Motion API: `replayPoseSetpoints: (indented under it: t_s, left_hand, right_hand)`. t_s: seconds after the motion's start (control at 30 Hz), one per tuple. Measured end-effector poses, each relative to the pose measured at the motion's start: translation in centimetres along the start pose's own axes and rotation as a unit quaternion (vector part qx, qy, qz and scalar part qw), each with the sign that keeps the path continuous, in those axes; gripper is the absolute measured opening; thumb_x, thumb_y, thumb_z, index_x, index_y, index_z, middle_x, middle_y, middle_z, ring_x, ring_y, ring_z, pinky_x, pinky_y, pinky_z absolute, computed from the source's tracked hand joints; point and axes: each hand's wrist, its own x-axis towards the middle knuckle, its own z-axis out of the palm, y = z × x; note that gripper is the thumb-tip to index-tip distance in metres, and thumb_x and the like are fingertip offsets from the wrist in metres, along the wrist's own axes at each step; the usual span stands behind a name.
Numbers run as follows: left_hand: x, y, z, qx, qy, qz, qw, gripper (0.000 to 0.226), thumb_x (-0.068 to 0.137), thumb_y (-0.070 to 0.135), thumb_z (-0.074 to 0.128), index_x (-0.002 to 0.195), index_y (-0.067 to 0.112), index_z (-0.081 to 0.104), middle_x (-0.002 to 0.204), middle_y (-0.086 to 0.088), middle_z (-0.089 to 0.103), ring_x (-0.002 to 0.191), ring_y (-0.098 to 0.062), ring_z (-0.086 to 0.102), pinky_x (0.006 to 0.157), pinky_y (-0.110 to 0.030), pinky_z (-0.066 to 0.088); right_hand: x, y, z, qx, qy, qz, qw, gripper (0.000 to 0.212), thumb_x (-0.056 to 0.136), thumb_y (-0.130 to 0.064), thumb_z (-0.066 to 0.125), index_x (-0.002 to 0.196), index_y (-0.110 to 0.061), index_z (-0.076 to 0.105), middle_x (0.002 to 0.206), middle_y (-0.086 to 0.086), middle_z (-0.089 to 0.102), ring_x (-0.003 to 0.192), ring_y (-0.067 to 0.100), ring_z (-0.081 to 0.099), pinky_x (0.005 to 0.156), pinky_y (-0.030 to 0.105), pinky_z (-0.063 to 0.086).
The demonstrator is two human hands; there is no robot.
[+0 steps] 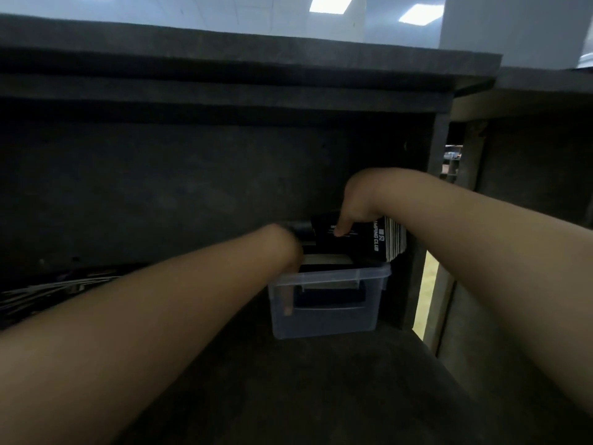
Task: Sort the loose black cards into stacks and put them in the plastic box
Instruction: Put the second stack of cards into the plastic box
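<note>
Around: box (324, 319) on shelf (288, 396), blurred cards (54, 289) left.
Count: one stack (362, 242), your right hand (356, 200) gripping.
Left hand (288, 248): in box, grip unclear.

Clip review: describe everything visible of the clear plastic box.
The plastic box is small, rectangular, clear, lidless, with a rolled rim and a front tab. It stands upright on the dark shelf near the right rear corner. Black cards lie inside. The left hand reaches in; a finger shows through the wall. The right hand holds a card stack above its rear.
</note>
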Motion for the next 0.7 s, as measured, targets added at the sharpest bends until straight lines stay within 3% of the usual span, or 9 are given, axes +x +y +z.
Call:
replayPoseSetpoints:
  t_s: [0.1,0.23,0.3,0.37,0.47,0.53,0.6,0.7]
  left_hand:
    - [0.6,-0.3,0.6,0.030,0.043,0.012,0.999,0.046,0.095,0.035,0.063,0.135,0.015,0.055,0.132,-0.007,0.058,0.113,-0.022,0.059,0.093,-0.038,0.052]
    - [0.9,-0.4,0.7,0.048,0.084,0.034,0.995,0.052,0.098,0.033,0.058,0.146,0.015,0.044,0.141,-0.008,0.053,0.121,-0.024,0.056,0.100,-0.040,0.049]
    - [0.3,-0.6,0.5,0.045,0.088,0.050,0.994,0.044,0.100,0.029,0.057,0.140,0.013,0.049,0.138,-0.007,0.055,0.119,-0.023,0.056,0.093,-0.032,0.049]
    - [-0.8,-0.9,0.2,0.038,0.089,0.063,0.993,0.038,0.099,0.027,0.057,0.133,0.010,0.055,0.130,-0.008,0.059,0.109,-0.021,0.059,0.080,-0.027,0.045]
    - [-1.7,-1.1,-0.4,0.019,0.091,0.053,0.994,0.037,0.096,0.032,0.062,0.123,0.008,0.061,0.105,-0.003,0.063,0.075,-0.013,0.054,0.076,-0.027,0.045]
    - [-1.7,-1.4,-1.0,-0.009,0.090,0.045,0.995,0.042,0.093,0.035,0.066,0.124,0.007,0.061,0.109,-0.005,0.066,0.070,-0.011,0.051,0.075,-0.026,0.047]
    - [-1.7,-1.8,-1.3,-0.057,0.105,0.045,0.992,0.048,0.091,0.034,0.069,0.129,0.007,0.058,0.125,-0.007,0.064,0.076,-0.014,0.055,0.070,-0.024,0.048]
    - [-1.1,-2.9,-1.0,-0.077,0.143,0.068,0.984,0.063,0.083,0.032,0.077,0.137,0.010,0.053,0.134,-0.007,0.058,0.112,-0.023,0.059,0.095,-0.032,0.050]
  right_hand:
    - [0.2,-0.1,0.0,-0.004,-0.002,-0.001,1.000,0.066,0.090,-0.041,0.068,0.141,-0.005,0.048,0.137,0.013,0.054,0.123,0.031,0.052,0.097,0.036,0.044]
    - [-0.1,0.0,-0.1,0.008,0.005,0.005,1.000,0.069,0.087,-0.043,0.071,0.140,-0.005,0.049,0.136,0.013,0.055,0.122,0.032,0.053,0.098,0.038,0.044]
    - [-0.4,0.2,-0.1,0.022,0.012,0.006,1.000,0.068,0.087,-0.042,0.071,0.140,-0.005,0.049,0.136,0.013,0.055,0.122,0.031,0.053,0.098,0.037,0.044]
    - [-0.9,0.2,-0.4,0.038,0.007,0.003,0.999,0.067,0.086,-0.042,0.072,0.139,-0.005,0.050,0.132,0.013,0.057,0.119,0.031,0.055,0.098,0.036,0.044]
    - [-1.8,0.2,-1.9,0.067,-0.034,0.001,0.997,0.062,0.083,-0.042,0.074,0.130,-0.007,0.058,0.117,0.011,0.064,0.109,0.032,0.061,0.097,0.040,0.048]
    - [-2.3,-0.1,-3.1,0.040,-0.068,0.005,0.997,0.058,0.082,-0.044,0.074,0.125,-0.007,0.060,0.116,0.015,0.066,0.106,0.033,0.063,0.091,0.039,0.050]
    - [-2.6,-0.9,-3.7,-0.011,-0.104,0.003,0.995,0.047,0.082,-0.044,0.073,0.111,-0.009,0.064,0.113,0.016,0.067,0.100,0.031,0.064,0.084,0.035,0.051]
    - [-1.9,-2.4,-3.0,-0.065,-0.143,-0.014,0.988,0.034,0.080,-0.044,0.075,0.086,-0.014,0.061,0.105,0.013,0.067,0.099,0.031,0.064,0.098,0.043,0.049]
